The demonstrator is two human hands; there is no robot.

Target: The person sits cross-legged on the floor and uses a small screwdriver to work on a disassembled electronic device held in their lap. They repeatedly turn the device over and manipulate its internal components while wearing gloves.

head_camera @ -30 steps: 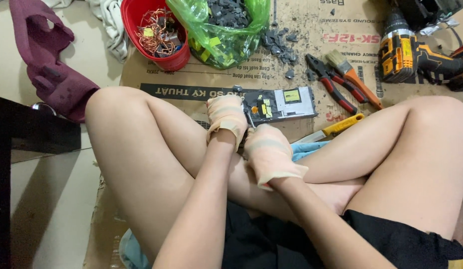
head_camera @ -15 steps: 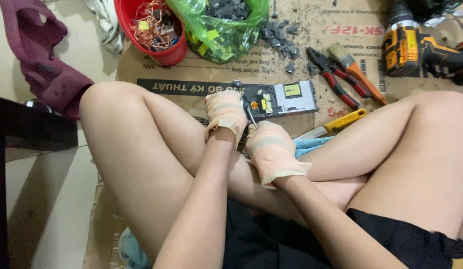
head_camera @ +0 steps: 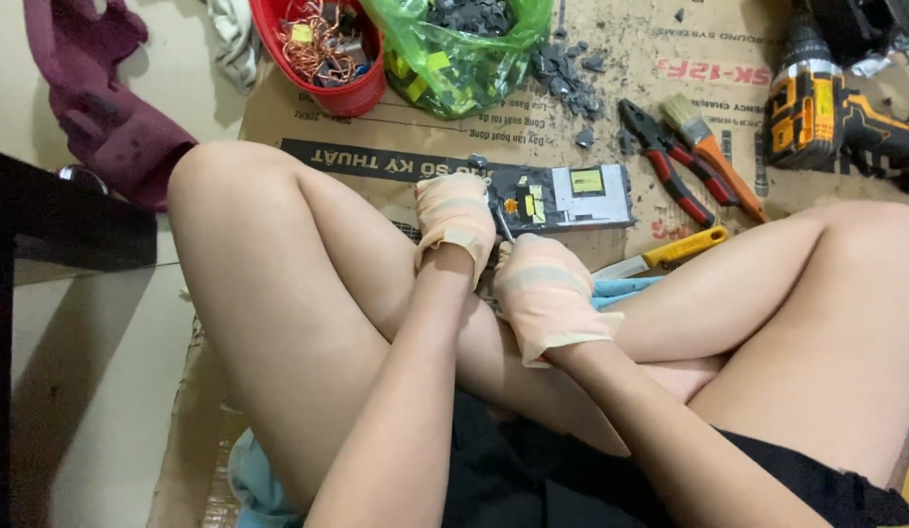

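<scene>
Seated cross-legged on flattened cardboard [head_camera: 425,132]. Left hand [head_camera: 456,217], gloved, curled down on near end of a grey circuit board [head_camera: 562,196], fingers pressing it flat; nothing enclosed in palm as far as visible. Right hand [head_camera: 545,293], gloved, closed in a fist just at 5 o'clock from left hand, gripping a thin metal tool [head_camera: 500,223] whose tip points up toward 12 o'clock, meeting board edge between the two hands. Handle hidden in fist; kind of tool not clear.

Board extends from left hand toward 3 o'clock, yellow parts and a pale panel on top, lying flat on cardboard just beyond the knees.

At 12 o'clock: red bucket [head_camera: 337,93] of copper wire, green plastic bag [head_camera: 454,59] beside it, grey fragments [head_camera: 570,73] scattered. At 2 o'clock: red-handled pliers [head_camera: 665,161], orange-handled brush [head_camera: 709,152], yellow and black drill [head_camera: 816,108]. Yellow-handled knife [head_camera: 670,251] at 3 o'clock of right hand. Maroon cloth [head_camera: 103,108] at 10 o'clock.
</scene>
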